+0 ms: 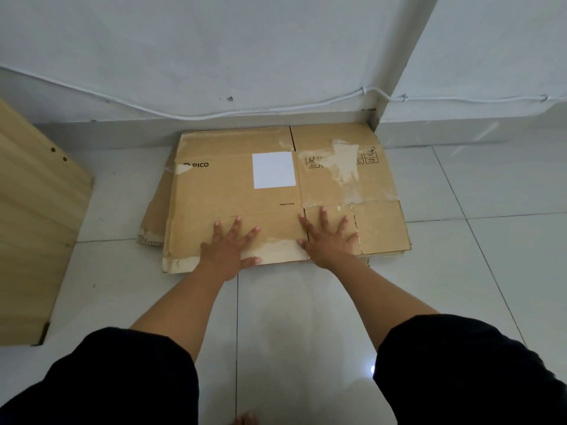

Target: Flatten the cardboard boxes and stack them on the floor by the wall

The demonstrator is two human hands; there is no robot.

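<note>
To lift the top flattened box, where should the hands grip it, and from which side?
Grip the near edge of the top flattened box, coming from the person's side: it overhangs the cardboard underneath, while the far edge sits close to the wall.

I count two flattened cardboard boxes (pixel 245 197) stacked, two hands, left hand (pixel 228 250), right hand (pixel 329 240), one white label (pixel 273 170), one wooden panel (pixel 33 228), one cable (pixel 184 113)

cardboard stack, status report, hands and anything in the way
Left hand and right hand open, palms flat on top flattened box. Stack against wall, another flattened box beneath. Nothing blocking.
</note>
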